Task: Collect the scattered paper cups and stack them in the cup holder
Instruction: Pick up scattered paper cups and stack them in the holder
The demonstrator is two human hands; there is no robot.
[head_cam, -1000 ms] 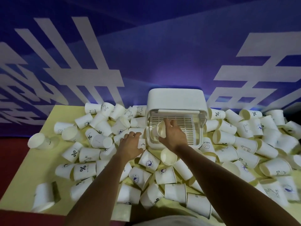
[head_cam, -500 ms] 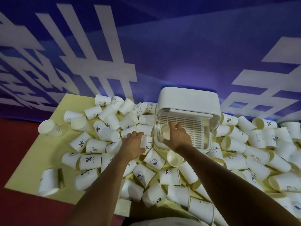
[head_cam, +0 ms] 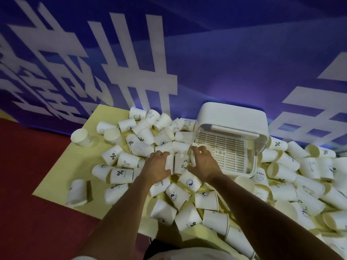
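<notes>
**Hands drawn together since a second ago**

Nearest me, scattered paper cups (head_cam: 206,200) lie in front of the cup holder (head_cam: 232,117) on the yellow table (head_cam: 78,160). My left hand (head_cam: 158,166) curls over a printed cup (head_cam: 180,163) just left of the holder's front corner. My right hand (head_cam: 203,165) grips a plain cup (head_cam: 203,148) at that corner, no longer inside the opening. A blue banner (head_cam: 225,53) hangs behind the holder.

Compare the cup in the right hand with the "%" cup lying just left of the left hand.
The right hand grips the held cup at the cup holder's front corner; the % cup lies loose on its side in the pile. The held cup shows its open rim; the % cup shows its wall with a black % mark. Both are white paper cups.
</notes>
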